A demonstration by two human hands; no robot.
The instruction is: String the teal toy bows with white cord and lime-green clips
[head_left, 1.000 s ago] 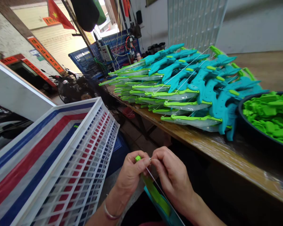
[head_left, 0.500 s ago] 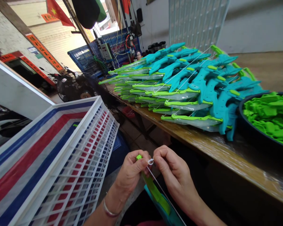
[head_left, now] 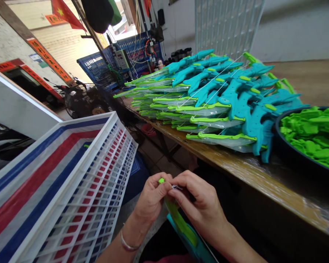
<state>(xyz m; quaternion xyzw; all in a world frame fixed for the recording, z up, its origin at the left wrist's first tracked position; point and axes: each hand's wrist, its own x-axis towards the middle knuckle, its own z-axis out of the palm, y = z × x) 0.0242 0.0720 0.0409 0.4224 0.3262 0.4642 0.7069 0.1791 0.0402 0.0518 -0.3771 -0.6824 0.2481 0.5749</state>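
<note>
A green and teal toy bow (head_left: 181,224) lies across my lap below the table edge. My left hand (head_left: 152,199) is closed around its green tip. My right hand (head_left: 200,204) pinches the small loop of the white string (head_left: 177,187) against that tip. The two hands touch each other. The string's lower run is mostly hidden behind my right hand and wrist.
A large pile of finished teal and green toy bows (head_left: 216,98) covers the wooden table (head_left: 252,175). A dark bowl (head_left: 293,153) of green parts stands at the right. A white lattice crate (head_left: 79,193) with a striped bag inside sits at my left. A fan (head_left: 83,102) stands beyond it.
My right hand has moved left with the string loop, closing the small gap to the bow's green tip. My left hand stays put.
</note>
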